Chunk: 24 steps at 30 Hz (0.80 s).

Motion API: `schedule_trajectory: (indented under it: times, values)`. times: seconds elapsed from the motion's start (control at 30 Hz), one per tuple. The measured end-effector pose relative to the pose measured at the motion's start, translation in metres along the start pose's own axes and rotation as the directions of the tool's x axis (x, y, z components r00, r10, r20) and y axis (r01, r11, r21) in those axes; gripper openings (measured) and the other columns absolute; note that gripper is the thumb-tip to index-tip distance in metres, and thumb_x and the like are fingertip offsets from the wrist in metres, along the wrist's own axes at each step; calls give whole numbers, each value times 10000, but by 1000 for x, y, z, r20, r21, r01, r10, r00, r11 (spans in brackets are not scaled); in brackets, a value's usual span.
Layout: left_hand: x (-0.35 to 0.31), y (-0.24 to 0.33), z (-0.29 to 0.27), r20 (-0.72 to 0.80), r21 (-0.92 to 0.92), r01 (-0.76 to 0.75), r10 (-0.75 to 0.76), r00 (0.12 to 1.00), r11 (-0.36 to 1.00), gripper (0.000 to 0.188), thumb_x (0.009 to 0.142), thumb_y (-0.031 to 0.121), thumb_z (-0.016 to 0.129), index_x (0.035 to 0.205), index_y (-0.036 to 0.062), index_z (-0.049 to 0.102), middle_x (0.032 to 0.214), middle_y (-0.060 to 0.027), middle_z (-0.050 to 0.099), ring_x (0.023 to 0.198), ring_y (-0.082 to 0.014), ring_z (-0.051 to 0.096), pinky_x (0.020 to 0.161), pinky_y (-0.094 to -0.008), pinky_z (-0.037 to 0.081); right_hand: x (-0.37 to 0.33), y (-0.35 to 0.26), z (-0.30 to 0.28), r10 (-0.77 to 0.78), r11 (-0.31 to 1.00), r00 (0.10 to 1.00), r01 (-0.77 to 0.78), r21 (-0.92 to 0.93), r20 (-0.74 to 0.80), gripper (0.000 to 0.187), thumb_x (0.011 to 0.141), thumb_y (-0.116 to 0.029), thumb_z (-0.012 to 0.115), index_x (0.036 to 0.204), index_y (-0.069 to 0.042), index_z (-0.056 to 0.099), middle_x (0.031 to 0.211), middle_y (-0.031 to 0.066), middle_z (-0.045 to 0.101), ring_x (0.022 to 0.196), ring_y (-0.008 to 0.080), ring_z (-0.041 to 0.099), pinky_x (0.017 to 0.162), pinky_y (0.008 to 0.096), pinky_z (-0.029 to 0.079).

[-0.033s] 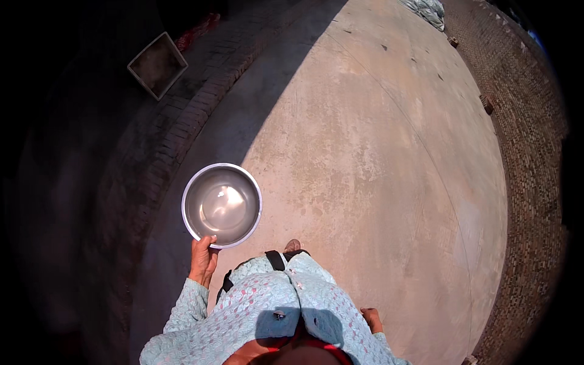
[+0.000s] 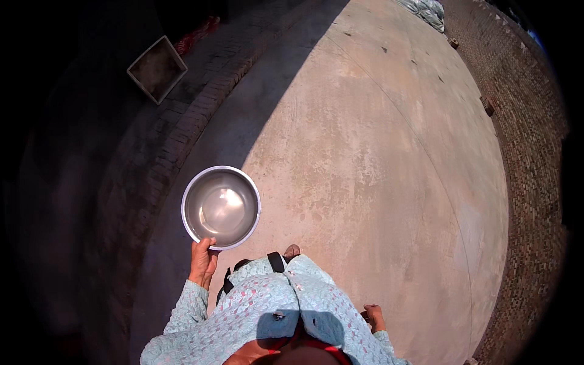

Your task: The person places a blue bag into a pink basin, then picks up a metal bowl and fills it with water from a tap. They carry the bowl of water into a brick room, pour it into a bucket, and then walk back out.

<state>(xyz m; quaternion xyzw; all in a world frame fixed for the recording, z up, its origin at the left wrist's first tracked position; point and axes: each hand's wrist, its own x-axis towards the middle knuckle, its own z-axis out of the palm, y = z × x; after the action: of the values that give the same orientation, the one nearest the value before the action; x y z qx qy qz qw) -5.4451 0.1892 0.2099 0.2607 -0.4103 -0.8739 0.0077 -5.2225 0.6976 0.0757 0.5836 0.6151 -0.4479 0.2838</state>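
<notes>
Head camera view, looking down past a pale blue patterned jacket [image 2: 249, 301] onto a sunlit concrete floor [image 2: 365, 201]. Left of the frame's centre, a round metal basin [image 2: 221, 207] is held out above the floor, its mouth facing up. The left hand [image 2: 203, 264] grips its lower rim, thumb over the edge, the other fingers mostly hidden. Light glints inside; whether it contains clear liquid, I cannot tell. At lower right, the right hand [image 2: 374, 316] hangs beside the jacket, well apart from the basin; whether its fingers close on anything cannot be made out. A shoe [image 2: 292, 250] shows at lower centre. At upper left, in shadow, lies a rectangular box [image 2: 157, 70] near a brick edge [image 2: 204, 106]. With one side gripped and no second hand supporting the far rim, a slipping thumb or turning wrist could tip the basin, spilling any contents.
</notes>
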Motion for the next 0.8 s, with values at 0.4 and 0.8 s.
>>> schedule_trajectory:
  times: [0.4,0.8]
  values:
    - [203,0,154,23,-8,38,-37,999,999,353,688,-19,521,1039,-37,488,915,-82,556,819,-174,561,766,-321,467,17,-561,72,-870,403,440,895,-193,224,256,829,-205,546,979,1,523,701,71,563,613,127,537,556,258,442]
    - [422,19,299,126,72,83,-91,988,994,253,700,-21,547,951,-44,524,817,-44,566,718,-110,548,688,-250,456,88,-616,43,-433,866,892,452,-214,133,241,812,-241,565,907,-22,529,671,65,569,592,150,560,515,281,465]
